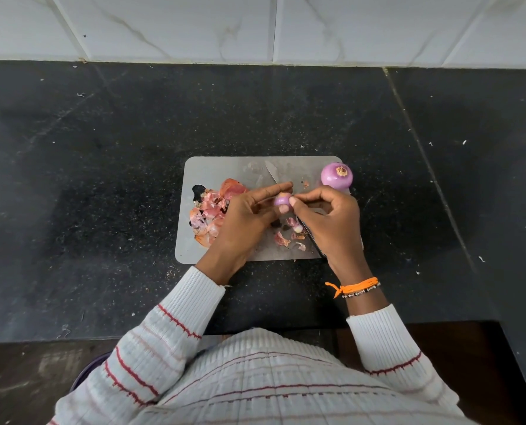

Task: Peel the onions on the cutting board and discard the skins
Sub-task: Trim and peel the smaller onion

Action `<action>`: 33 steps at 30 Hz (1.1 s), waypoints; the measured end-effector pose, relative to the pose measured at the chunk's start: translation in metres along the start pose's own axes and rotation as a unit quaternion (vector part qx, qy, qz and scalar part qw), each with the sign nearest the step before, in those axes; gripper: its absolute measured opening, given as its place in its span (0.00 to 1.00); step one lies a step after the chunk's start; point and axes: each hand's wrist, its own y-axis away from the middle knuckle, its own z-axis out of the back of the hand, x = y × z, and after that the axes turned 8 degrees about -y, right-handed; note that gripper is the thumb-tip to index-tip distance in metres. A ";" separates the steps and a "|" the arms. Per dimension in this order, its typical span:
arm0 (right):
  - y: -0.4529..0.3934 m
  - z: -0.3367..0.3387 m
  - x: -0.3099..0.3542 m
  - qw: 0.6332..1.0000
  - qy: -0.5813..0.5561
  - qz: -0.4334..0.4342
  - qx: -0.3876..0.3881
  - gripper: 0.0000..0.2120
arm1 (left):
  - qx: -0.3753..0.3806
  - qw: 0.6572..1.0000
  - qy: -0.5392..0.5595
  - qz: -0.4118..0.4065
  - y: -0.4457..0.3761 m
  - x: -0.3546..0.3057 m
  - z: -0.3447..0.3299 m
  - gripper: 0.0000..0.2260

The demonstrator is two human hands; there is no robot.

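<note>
A grey cutting board (212, 170) lies on the dark counter. My left hand (246, 219) holds a small purple onion (281, 200) between thumb and fingers above the board. My right hand (332, 219) pinches at the onion's right side with thumb and forefinger. A larger peeled purple onion (337, 176) stands at the board's far right corner. A heap of pink and orange skins (214, 207) covers the board's left part. Smaller skin scraps (289, 237) lie under my hands. A knife (272, 173) lies on the board, mostly hidden by my hands.
The black speckled counter (102, 179) surrounds the board, with small bits of debris on it. A white tiled wall (255, 26) rises at the back. The counter's front edge runs just below my forearms. A purple rim (85, 372) shows under my left sleeve.
</note>
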 end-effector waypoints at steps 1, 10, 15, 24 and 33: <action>0.000 -0.001 0.000 1.000 0.007 0.013 0.000 0.02 | -0.004 1.000 -0.009 -0.005 -0.001 0.000 0.000 0.19; -0.002 -0.002 -0.007 0.998 0.040 0.028 -0.027 0.04 | -0.013 0.998 -0.055 -0.012 -0.002 0.004 0.000 0.18; -0.003 -0.001 -0.008 0.998 -0.030 -0.047 -0.015 0.03 | -0.032 0.998 -0.062 -0.006 -0.003 0.002 0.000 0.18; -0.004 -0.001 -0.012 0.998 -0.044 -0.032 -0.009 0.04 | -0.030 0.998 -0.051 0.011 0.000 -0.001 -0.004 0.14; -0.003 0.001 -0.010 0.996 -0.074 -0.056 -0.007 0.05 | -0.054 0.997 -0.054 0.016 -0.001 0.000 -0.002 0.15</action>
